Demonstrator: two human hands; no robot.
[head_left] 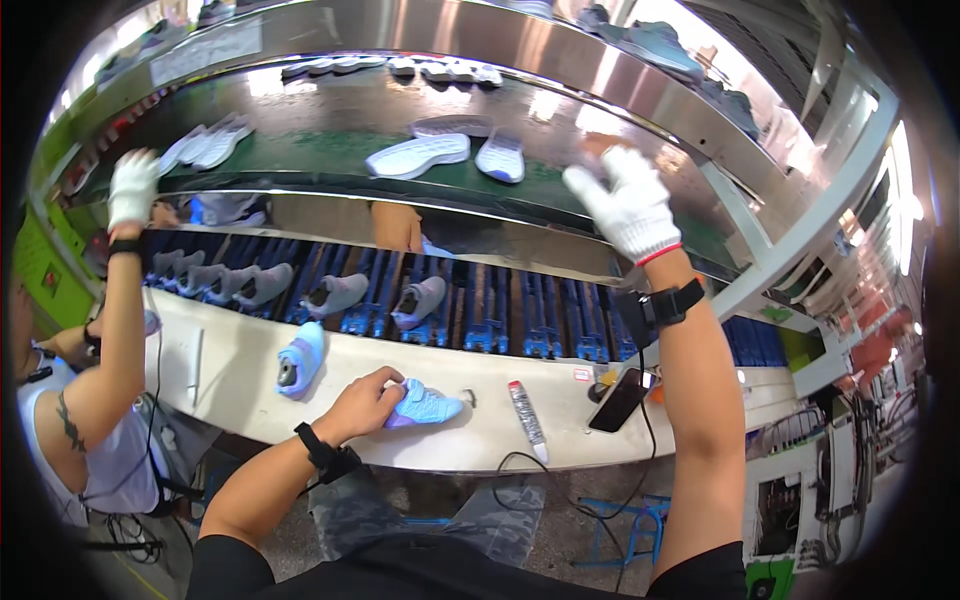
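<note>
My left hand [365, 400] is bare and grips the heel end of a light blue shoe upper [428, 406] lying on the white workbench [230, 370]. My right hand [628, 205], in a white knit glove, is raised at the edge of the upper green belt [330, 135], fingers apart and holding nothing that I can see. It is a little blurred. Two white soles [418, 155] [500, 157] lie on that belt just left of it. Black bands sit on both my wrists.
A second blue shoe [298, 358] stands on the bench, with a white tube [527, 408] and a dark phone [620, 400]. Grey shoes [335, 293] ride the blue lower conveyor. A co-worker's gloved hand [133, 188] reaches up at the left; another person's arm [397, 228] shows across the line.
</note>
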